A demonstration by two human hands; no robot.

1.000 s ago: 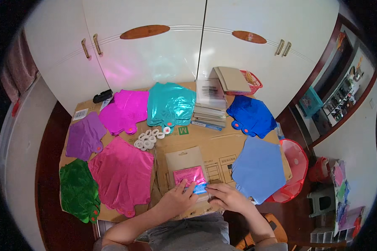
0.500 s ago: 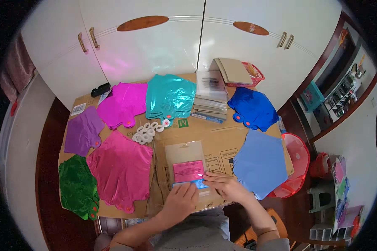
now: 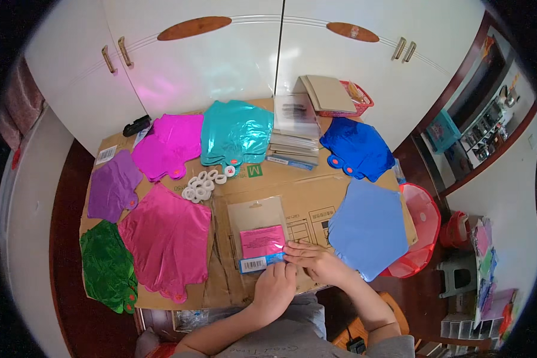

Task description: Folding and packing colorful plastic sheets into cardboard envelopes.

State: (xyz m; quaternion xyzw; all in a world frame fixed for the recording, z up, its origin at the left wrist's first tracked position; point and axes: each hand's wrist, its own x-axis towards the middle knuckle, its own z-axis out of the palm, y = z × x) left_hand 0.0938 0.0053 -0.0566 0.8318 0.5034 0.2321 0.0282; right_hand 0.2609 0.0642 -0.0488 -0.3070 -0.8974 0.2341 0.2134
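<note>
A clear plastic packet (image 3: 257, 212) with a hang hole at its top lies flat in front of me. Inside it show a beige backing, a folded pink piece (image 3: 262, 241) with dark print, and a blue strip with a white barcode (image 3: 253, 265). My left hand (image 3: 275, 291) is at the packet's lower edge, its fingers curled and pressed together on that edge. Outstretched fingers of my right hand (image 3: 321, 263) rest flat on the packet's right edge beside the blue strip. The undersides of both hands are hidden.
On the cardboard-covered table (image 3: 304, 194) lie shiny foil balloons, including pink (image 3: 170, 241), teal (image 3: 235, 134), dark blue (image 3: 358, 149) and light blue (image 3: 369, 230). White tape rolls (image 3: 200, 186) sit left of centre. Behind stand stacked packets (image 3: 293, 150) and a red basket (image 3: 364, 104).
My left hand has slid right and down off the blue strip, uncovering its white barcode. My right hand stays at the packet's right edge. The whole view has shifted slightly.
</note>
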